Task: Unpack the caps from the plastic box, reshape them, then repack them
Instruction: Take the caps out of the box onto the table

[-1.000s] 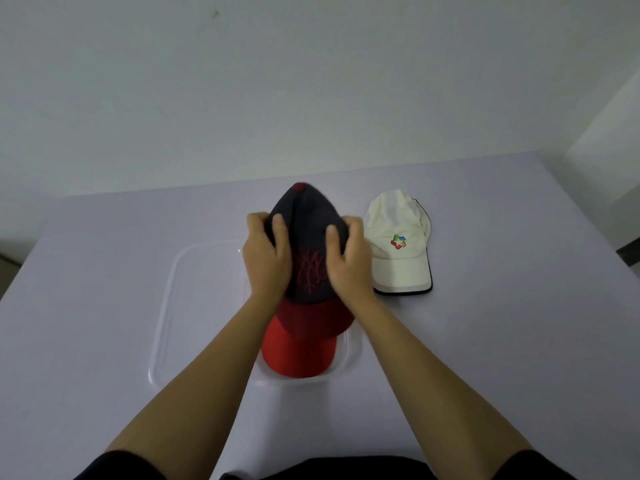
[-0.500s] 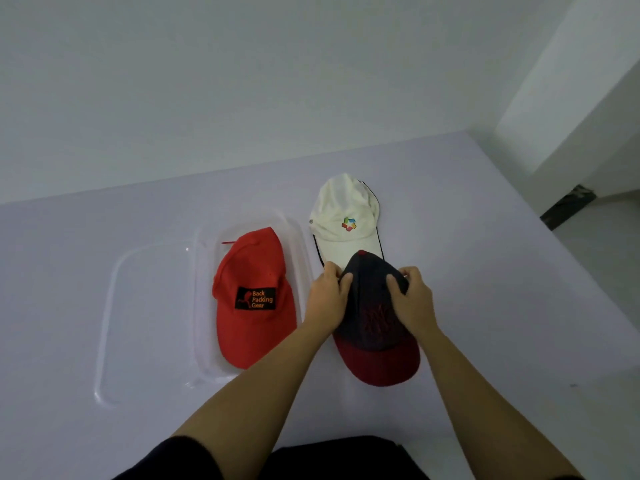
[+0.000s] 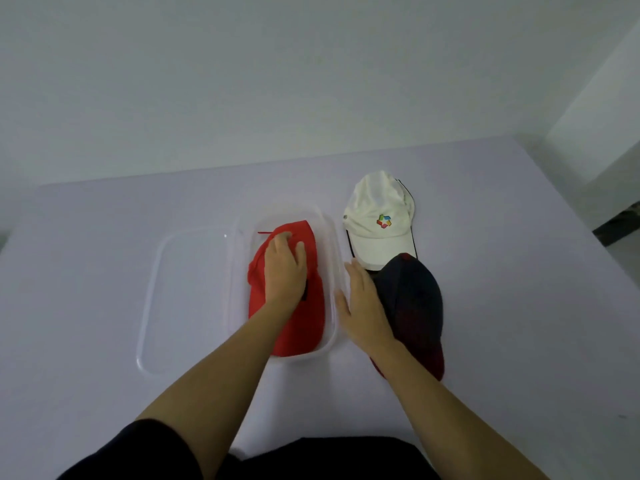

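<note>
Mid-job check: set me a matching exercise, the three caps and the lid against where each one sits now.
Things:
1 red cap
2 white cap
3 dark cap
4 clear lid

Places:
A on the table, left of the plastic box
B inside the box, under the left hand
C on the table, far side, right of the box
D on the table, near side, overlapping another cap's brim, beside the right hand

Pairs: 1-B, 2-C, 3-D, 4-A

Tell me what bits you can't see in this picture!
Head view:
- Red fabric cap in the clear plastic box: its black front patch, mostly under the left hand.
- Dark navy cap with red brim: its front logo, too dark and blurry.
- White fabric cap: its brim's front edge, under the navy cap.
</note>
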`<state>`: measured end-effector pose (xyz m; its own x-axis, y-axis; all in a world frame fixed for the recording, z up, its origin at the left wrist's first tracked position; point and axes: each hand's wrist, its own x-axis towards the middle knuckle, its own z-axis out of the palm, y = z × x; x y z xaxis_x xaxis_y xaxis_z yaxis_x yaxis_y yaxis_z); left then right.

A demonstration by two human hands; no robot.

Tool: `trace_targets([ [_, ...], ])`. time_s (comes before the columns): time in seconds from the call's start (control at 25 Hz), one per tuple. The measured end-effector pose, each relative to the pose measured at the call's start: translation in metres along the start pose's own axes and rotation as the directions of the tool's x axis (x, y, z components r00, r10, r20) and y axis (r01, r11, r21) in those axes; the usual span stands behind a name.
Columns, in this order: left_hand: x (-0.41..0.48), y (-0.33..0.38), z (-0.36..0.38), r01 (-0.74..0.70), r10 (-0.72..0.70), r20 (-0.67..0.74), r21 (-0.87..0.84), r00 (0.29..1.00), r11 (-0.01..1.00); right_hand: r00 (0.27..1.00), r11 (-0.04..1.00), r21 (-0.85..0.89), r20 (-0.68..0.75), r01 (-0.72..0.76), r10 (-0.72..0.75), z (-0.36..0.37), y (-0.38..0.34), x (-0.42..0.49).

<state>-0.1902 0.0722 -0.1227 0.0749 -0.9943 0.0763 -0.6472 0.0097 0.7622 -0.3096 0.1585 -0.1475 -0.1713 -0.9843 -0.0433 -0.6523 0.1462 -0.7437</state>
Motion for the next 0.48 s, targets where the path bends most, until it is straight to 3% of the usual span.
trace_targets([
  [0.16, 0.005, -0.034, -0.021, 0.130, -0.134, 0.049, 0.084, 0.990, 0.988, 0.968, 0.984, -0.019, 0.175, -0.178, 0.179, 0.035, -0.018, -0.003],
  [0.32, 0.004, -0.057, -0.026, 0.175, -0.198, 0.163, 0.145, 0.966, 0.974, 0.961, 0.971, -0.022, 0.140, -0.237, 0.237, 0.039, -0.026, -0.006],
  [0.48, 0.018, -0.057, -0.033, 0.160, -0.177, 0.134, 0.127, 0.975, 0.979, 0.970, 0.974, -0.014, 0.094, -0.225, 0.225, 0.042, -0.026, -0.006],
])
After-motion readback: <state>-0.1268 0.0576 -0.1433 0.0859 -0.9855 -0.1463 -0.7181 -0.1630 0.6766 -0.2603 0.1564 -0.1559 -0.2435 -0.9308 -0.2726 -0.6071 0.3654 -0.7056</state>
